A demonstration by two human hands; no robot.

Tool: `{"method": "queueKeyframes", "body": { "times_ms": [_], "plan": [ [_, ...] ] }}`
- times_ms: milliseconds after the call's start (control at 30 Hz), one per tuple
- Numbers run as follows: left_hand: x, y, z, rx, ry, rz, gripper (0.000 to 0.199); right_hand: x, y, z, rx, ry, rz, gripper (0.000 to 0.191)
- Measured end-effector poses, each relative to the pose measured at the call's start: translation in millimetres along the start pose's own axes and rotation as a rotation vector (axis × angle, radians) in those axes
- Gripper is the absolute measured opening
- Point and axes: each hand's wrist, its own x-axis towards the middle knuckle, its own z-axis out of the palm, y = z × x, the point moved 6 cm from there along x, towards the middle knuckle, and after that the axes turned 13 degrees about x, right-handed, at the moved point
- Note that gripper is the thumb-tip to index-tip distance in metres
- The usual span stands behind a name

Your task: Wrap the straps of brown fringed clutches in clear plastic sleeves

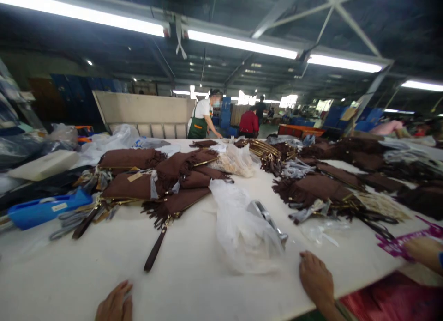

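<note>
My left hand is at the near edge of the view, low over the white table. Its thumb is a little apart from the fingers, and nothing shows in it. My right hand rests on the table near its front edge, fingers loosely bent, with nothing visible in it. Between and beyond my hands lies a crumpled clear plastic bag, touching a metal tape dispenser. Brown fringed pouches with gold zips are heaped behind; one wrist strap points toward me.
Another person's hand is at the right, by a purple printed strip. A blue tape dispenser stands on the left. More brown pouches cover the right side. A co-worker in a green apron leans at the far side.
</note>
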Motion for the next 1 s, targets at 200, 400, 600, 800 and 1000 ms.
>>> {"method": "queueKeyframes", "body": {
  "times_ms": [200,400,600,800,1000],
  "plan": [
    [0.1,16.3,-18.8,0.093,-0.194,0.022,0.031,5.2,-24.8,-11.6,-0.103,-0.075,0.097,0.025],
    [0.3,22.4,-23.8,0.111,-0.188,0.017,0.030,2.9,-19.8,-10.4,-0.089,-0.058,0.096,0.025],
    [0.3,22.4,-22.5,0.140,-0.186,0.020,0.028,3.2,-18.4,-9.9,-0.083,-0.049,0.082,0.024],
    [3.6,25.9,-25.9,0.150,-0.212,0.006,0.029,3.1,-13.5,-6.2,-0.055,-0.039,0.080,0.026],
    [26.5,119.0,-30.7,-0.144,-0.215,-0.001,0.037,2.3,-13.0,-5.8,-0.014,-0.035,0.060,0.027]
  ]
}}
